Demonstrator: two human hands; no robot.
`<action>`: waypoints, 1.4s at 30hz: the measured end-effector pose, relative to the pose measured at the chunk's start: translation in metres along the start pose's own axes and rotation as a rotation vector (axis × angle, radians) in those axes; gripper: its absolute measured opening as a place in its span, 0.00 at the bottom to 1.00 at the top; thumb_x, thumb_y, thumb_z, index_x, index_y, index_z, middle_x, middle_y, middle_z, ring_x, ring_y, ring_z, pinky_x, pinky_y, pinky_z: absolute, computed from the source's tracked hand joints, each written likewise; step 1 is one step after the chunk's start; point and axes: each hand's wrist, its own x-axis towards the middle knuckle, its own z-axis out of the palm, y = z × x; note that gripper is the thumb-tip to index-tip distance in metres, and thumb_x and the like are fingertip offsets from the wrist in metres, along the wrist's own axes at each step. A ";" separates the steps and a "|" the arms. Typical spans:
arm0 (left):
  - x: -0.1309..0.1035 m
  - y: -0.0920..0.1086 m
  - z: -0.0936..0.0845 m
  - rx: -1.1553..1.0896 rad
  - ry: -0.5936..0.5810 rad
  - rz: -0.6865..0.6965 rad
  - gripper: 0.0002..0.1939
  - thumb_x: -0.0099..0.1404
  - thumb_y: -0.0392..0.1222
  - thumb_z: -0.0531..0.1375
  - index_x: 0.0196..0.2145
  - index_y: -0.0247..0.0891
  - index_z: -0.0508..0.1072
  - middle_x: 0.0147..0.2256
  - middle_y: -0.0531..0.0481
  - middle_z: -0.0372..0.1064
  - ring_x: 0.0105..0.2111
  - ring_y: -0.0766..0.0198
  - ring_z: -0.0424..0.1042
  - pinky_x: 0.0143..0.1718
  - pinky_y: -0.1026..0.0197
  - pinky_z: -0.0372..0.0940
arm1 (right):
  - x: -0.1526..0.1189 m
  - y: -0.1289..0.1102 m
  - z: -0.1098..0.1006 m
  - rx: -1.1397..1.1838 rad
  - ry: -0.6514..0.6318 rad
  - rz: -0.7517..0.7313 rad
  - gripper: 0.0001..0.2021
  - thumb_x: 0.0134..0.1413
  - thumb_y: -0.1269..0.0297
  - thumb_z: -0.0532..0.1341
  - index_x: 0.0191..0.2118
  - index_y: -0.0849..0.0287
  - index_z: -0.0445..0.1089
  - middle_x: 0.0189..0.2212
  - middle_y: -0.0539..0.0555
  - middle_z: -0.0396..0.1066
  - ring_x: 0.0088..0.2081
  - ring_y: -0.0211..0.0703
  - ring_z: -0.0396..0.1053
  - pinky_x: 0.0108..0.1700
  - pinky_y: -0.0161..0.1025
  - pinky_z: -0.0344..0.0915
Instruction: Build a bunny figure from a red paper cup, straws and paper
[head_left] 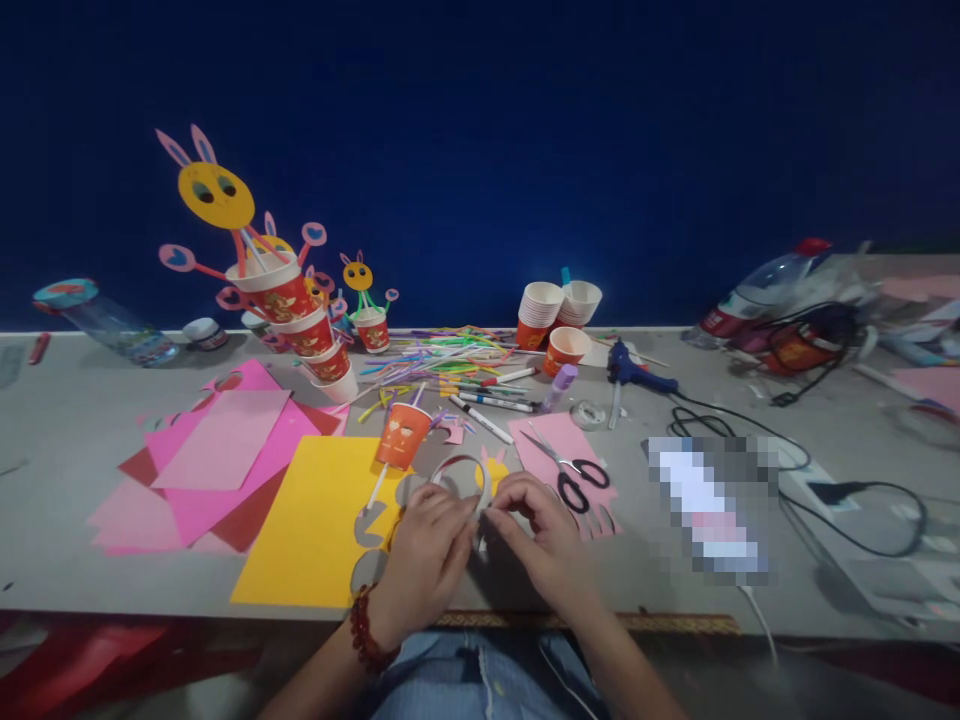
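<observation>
My left hand (pixel 433 535), with a dark red bead bracelet at the wrist, is closed on a roll of tape (pixel 486 478) that stands on edge above the table. Beside it my right hand (pixel 541 540) pinches thumb and fingers together at the roll's near side. What lies in that pinch is too small to make out. Just behind the roll rests a yellow paper face with pink ears (pixel 495 470), partly hidden by my hands. An orange paper cup (pixel 405 437) lies tilted to the left, a white stick (pixel 377 487) coming out of it.
Yellow card (pixel 300 530) with cut-out holes and pink sheets (pixel 225 440) lie left. Black-handled scissors (pixel 574 480) rest on pink paper at right, with a blue glue gun (pixel 637 370) and its cable behind. Stacked cups with bunny figures (pixel 289 300) stand back left; a blurred phone (pixel 705 510) lies right.
</observation>
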 end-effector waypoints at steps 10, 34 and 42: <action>-0.002 -0.006 0.001 -0.054 -0.052 -0.040 0.19 0.69 0.31 0.47 0.52 0.37 0.69 0.42 0.43 0.74 0.42 0.56 0.71 0.48 0.49 0.62 | -0.006 0.006 0.006 0.158 0.032 0.151 0.07 0.57 0.66 0.64 0.41 0.55 0.68 0.32 0.50 0.70 0.32 0.40 0.69 0.36 0.36 0.67; -0.024 0.000 -0.026 -0.156 0.269 -0.368 0.15 0.73 0.41 0.49 0.49 0.40 0.73 0.45 0.45 0.76 0.44 0.57 0.75 0.44 0.57 0.70 | -0.023 -0.005 -0.006 0.301 0.249 -0.249 0.06 0.62 0.71 0.59 0.38 0.51 0.70 0.31 0.50 0.68 0.37 0.44 0.67 0.43 0.43 0.67; -0.055 -0.095 -0.102 0.514 0.176 -0.356 0.17 0.71 0.42 0.48 0.50 0.34 0.70 0.47 0.37 0.70 0.49 0.46 0.70 0.51 0.43 0.66 | 0.002 0.024 -0.051 -0.024 0.128 0.195 0.09 0.53 0.56 0.67 0.30 0.57 0.76 0.38 0.57 0.72 0.41 0.49 0.71 0.42 0.42 0.67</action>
